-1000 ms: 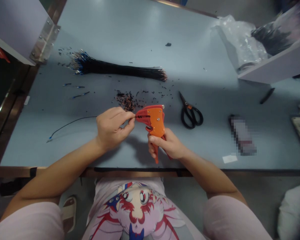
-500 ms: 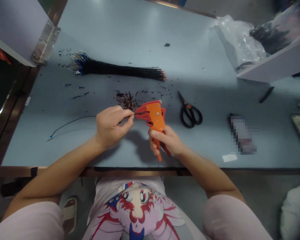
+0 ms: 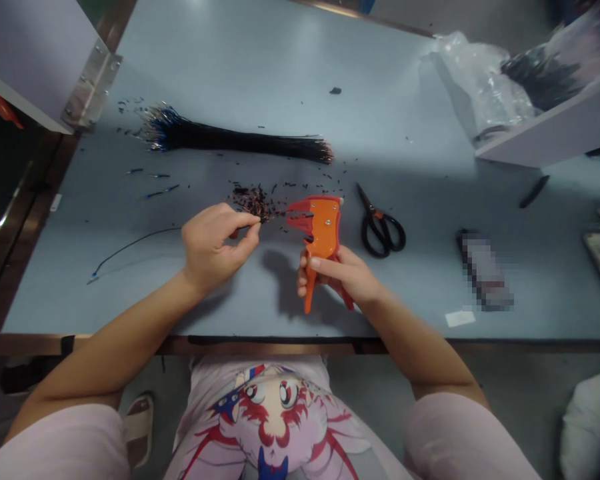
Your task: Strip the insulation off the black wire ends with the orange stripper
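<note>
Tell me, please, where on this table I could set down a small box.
The widest bare patch of the tabletop lies beyond the wire bundle, toward the plastic bag. A smaller one sits between the scissors and the blurred item. It is crowded around the wire clippings and the orange wire stripper.

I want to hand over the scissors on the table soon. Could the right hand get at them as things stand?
Probably yes, once it lets go. The black-handled scissors lie close beside the right hand with nothing between them, but that hand is gripping the orange wire stripper.
</note>
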Action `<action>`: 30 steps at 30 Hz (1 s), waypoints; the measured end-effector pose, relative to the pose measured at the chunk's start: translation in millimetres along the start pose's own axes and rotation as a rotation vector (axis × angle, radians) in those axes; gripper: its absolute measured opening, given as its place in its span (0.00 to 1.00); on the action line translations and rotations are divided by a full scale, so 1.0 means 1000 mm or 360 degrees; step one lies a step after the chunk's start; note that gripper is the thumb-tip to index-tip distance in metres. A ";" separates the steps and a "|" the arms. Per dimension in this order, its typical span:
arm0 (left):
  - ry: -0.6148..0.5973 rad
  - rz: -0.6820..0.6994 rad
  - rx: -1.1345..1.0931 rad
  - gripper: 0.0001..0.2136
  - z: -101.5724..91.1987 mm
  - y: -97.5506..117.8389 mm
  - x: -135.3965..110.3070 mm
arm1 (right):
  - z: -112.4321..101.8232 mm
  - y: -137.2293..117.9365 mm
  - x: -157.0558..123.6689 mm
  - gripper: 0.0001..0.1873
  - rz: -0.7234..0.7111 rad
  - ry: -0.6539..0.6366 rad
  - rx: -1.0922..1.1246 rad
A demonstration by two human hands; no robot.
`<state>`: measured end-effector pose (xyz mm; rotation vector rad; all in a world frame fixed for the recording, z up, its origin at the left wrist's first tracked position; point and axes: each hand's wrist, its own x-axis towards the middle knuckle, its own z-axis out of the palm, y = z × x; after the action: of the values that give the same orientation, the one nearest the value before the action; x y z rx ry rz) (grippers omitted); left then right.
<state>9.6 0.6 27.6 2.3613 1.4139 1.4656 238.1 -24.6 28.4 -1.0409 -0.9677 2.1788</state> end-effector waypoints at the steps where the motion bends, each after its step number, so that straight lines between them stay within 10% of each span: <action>1: -0.0011 0.0008 0.0011 0.02 0.000 0.000 0.000 | 0.001 0.001 0.000 0.14 0.0005 -0.0034 -0.0005; 30: -0.0167 0.0153 0.0072 0.02 0.001 0.003 -0.005 | 0.006 0.011 -0.001 0.12 -0.0054 -0.0317 -0.0094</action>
<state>11.4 -4.9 24.9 2.5256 1.3414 1.3205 232.2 -34.3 22.8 -0.8382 -1.1357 2.2697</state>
